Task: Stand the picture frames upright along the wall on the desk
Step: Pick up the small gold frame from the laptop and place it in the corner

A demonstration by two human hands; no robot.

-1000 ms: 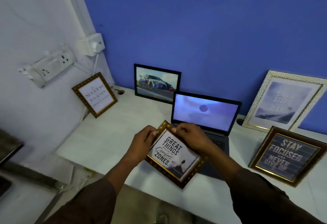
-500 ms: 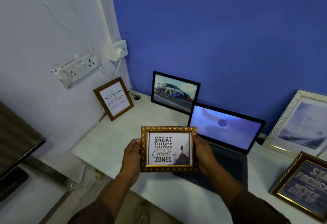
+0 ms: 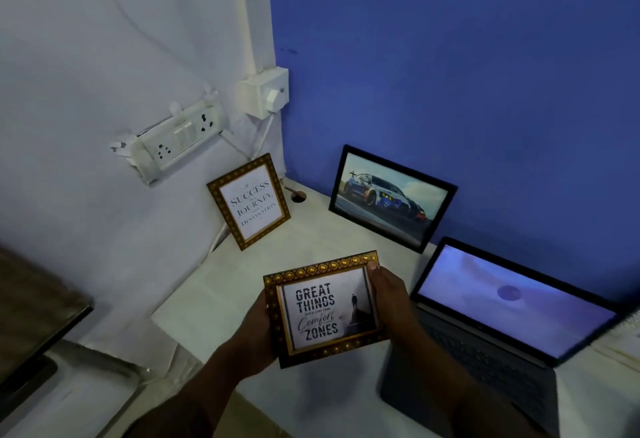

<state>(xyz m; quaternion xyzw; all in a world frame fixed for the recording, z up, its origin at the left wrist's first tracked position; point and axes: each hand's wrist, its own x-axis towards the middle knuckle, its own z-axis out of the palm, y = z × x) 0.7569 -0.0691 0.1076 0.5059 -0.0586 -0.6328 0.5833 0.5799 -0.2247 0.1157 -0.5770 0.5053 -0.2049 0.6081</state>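
Note:
I hold a gold-and-brown frame reading "Great Things Never Come From Comfort Zones" (image 3: 327, 306) above the white desk (image 3: 221, 292), its face turned to me. My left hand (image 3: 258, 328) grips its left edge and my right hand (image 3: 389, 294) grips its right edge, thumb on the top corner. A gold-edged "Success Is A Journey" frame (image 3: 249, 201) stands leaning on the white left wall. A black frame with a car picture (image 3: 389, 198) stands leaning on the blue back wall.
An open laptop (image 3: 512, 302) with a lit screen sits on the desk right of my hands. A socket strip (image 3: 173, 141) and a plug box (image 3: 265, 93) hang on the white wall. A cable hole (image 3: 298, 196) lies in the desk corner.
I have lifted the frame off the laptop's front and turned it level, then carried it left toward the corner. My view swung left, so the two frames at the right left the picture.

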